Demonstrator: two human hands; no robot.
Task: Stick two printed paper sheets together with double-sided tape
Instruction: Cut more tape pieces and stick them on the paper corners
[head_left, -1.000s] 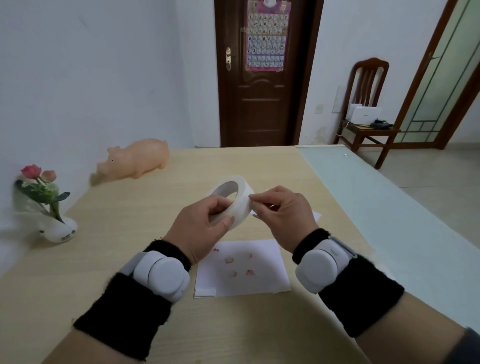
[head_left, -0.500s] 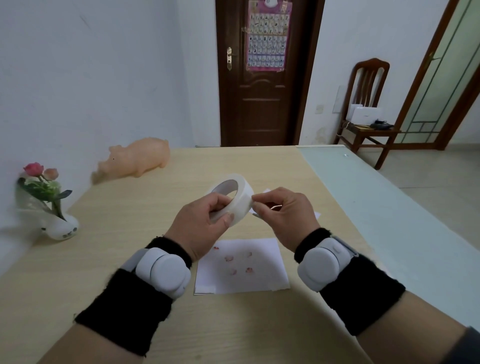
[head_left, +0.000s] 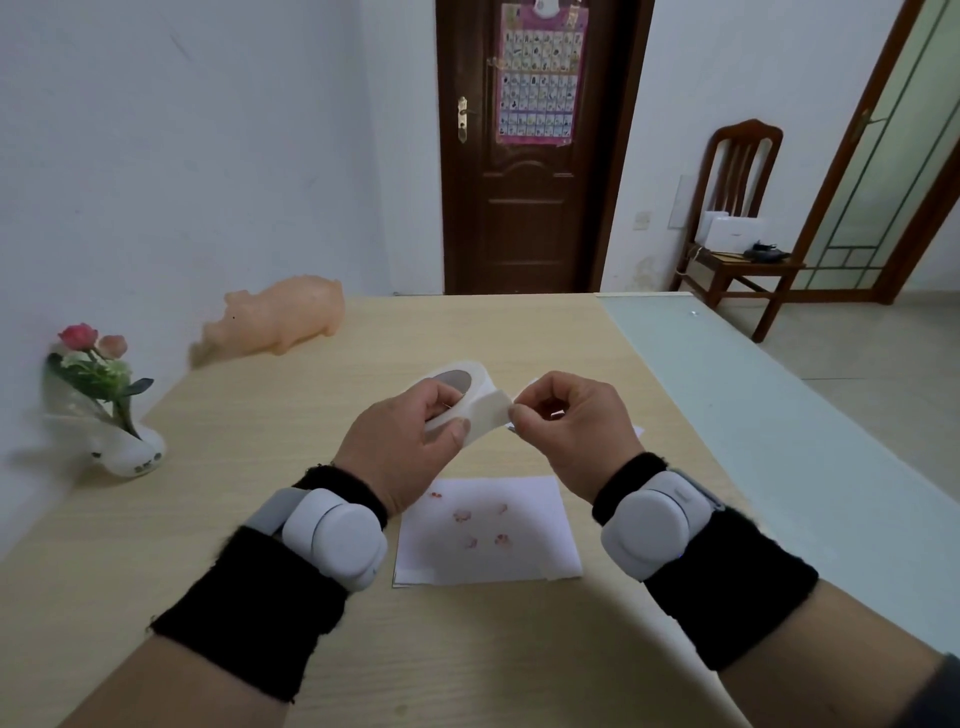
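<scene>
Left grip (head_left: 400, 452) on tape roll (head_left: 480, 387); wooden table (head_left: 249, 483), brown door (head_left: 519, 218).

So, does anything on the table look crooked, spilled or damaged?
Nothing is spilled or damaged. The printed sheet seems to lie on another sheet, whose edge peeks out at its near left corner, so they are not squared. The left hand grips the tape roll; the right hand pinches its free end.

door poster (head_left: 537, 78): carried a grid of small pictures and characters, all too small to read.
vase (head_left: 132, 457): bore dark marks near its base, too blurred to read.
printed sheet (head_left: 485, 530): showed pink blotches, no legible letters.
readable text: none.
</scene>
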